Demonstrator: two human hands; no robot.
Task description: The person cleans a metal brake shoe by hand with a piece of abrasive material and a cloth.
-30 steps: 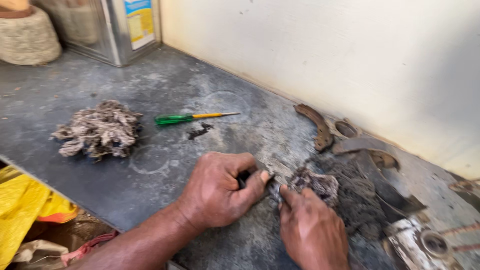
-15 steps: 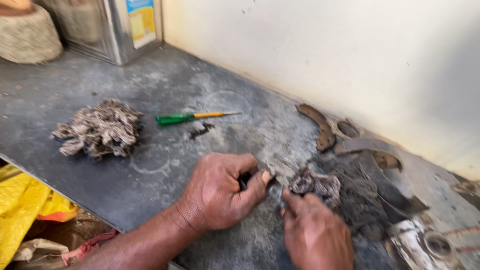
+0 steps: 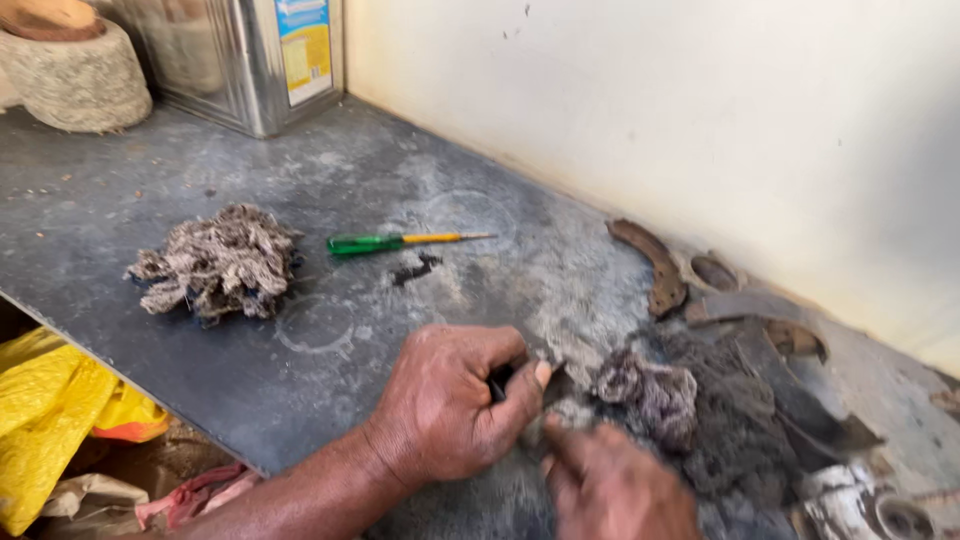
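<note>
Grey stone workbench (image 3: 200,330), dusty, set against a pale wall. The left hand (image 3: 450,405) is curled narrow around a small dark tool (image 3: 497,383), thumb pressed forward toward a grimy part (image 3: 560,385) at the bench's near edge; only a sliver of the tool is seen, so its kind cannot be told. The right hand (image 3: 615,490) is blurred at the bottom of the view, fingers bent toward the same spot; whether anything is gripped by it cannot be told. A soiled wad of cotton waste (image 3: 650,390) lies just beside both hands, on a patch of dark grime.

Judgement on the work in hand: the part is best pinned flat against the bench, and the tool kept low and worked in short strokes, so that it does not skip toward the fingers opposite.

Well apart to the left: a second wad of waste (image 3: 215,262) and a green-handled screwdriver (image 3: 400,241). A curved brake shoe (image 3: 650,265) lies near the wall.
</note>
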